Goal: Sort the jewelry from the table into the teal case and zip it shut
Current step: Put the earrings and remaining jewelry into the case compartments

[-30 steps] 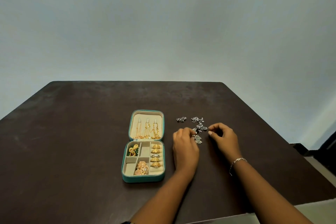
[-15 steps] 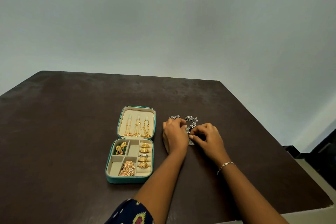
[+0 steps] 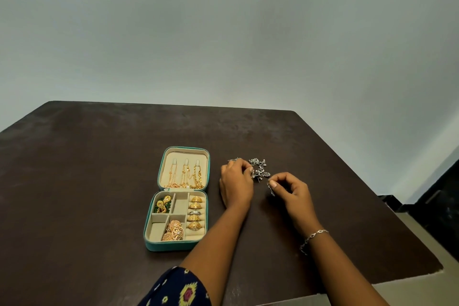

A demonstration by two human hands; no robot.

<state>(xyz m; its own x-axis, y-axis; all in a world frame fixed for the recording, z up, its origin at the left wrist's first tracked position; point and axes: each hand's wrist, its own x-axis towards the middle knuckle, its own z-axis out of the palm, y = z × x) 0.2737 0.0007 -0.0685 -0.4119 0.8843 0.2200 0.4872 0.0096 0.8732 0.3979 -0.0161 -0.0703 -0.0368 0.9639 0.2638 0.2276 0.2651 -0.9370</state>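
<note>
Now, teal case (image 3: 176,247) open — gold chains (image 3: 185,177) in its lid, rings (image 3: 195,211) and earrings (image 3: 173,231) below; left hand (image 3: 236,184) grips the silver cluster (image 3: 259,169), right hand (image 3: 290,188) pinches one silver piece (image 3: 271,191).

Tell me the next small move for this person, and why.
Probably carry the small silver piece pinched in the right hand across to the open teal case and drop it into the bare upper-middle compartment. It sits apart from the silver cluster that the left hand holds, and the case lies unzipped.
</note>
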